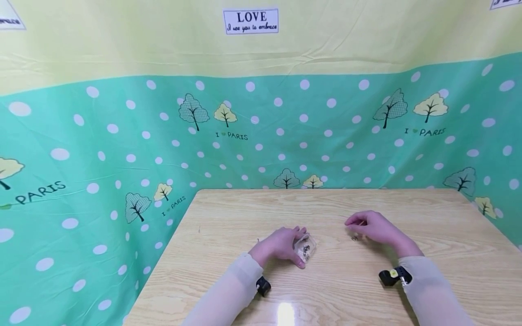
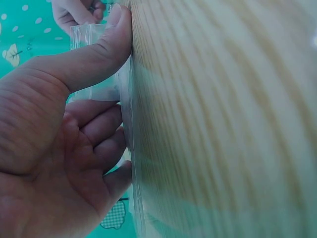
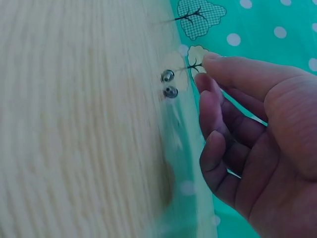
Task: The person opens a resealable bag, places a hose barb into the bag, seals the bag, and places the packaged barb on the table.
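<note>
On the left side of the table my left hand [image 1: 282, 246] holds a small clear plastic bag [image 1: 302, 250], thumb on one side and fingers on the other. Several small dark metal pieces [image 1: 306, 250] show inside it. The left wrist view has the thumb [image 2: 94, 62] across the clear plastic [image 2: 86, 34], close against the tabletop. To the right, my right hand [image 1: 377, 227] hovers with loosely bent fingers, and nothing shows between them. Just beside its fingertips, two small shiny round metal pieces [image 3: 169, 84] lie on the table.
The light wood-grain table [image 1: 326, 290] has a glossy surface. Behind it and to the left hangs a green dotted cloth [image 1: 265, 122] with printed trees. A black wrist camera [image 1: 390, 277] sits on the right wrist and another [image 1: 263, 286] on the left.
</note>
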`<action>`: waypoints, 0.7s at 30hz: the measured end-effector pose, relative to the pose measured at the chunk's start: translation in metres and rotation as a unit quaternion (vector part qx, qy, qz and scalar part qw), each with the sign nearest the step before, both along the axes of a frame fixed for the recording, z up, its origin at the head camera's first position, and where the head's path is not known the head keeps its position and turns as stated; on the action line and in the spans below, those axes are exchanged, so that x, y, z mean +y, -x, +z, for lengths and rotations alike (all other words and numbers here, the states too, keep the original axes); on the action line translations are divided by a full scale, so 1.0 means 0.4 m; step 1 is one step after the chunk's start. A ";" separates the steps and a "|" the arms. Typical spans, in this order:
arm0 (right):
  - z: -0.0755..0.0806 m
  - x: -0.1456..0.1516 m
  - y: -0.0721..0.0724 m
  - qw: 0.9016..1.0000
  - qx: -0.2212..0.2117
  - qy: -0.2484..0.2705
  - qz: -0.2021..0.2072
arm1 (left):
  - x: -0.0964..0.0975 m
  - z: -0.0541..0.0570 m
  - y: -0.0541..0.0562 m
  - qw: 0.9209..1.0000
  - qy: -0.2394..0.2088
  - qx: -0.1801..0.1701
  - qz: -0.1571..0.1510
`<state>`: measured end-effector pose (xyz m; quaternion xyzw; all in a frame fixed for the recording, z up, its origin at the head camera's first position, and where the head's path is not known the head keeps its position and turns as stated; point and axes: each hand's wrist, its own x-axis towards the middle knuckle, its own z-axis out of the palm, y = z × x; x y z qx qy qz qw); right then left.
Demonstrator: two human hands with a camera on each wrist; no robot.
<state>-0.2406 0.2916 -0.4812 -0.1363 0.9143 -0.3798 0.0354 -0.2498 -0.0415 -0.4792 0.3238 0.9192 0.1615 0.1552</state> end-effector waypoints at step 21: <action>-0.016 0.082 -0.033 0.994 -0.068 0.041 0.072 | -0.004 0.002 -0.002 1.000 -0.001 -0.009 0.005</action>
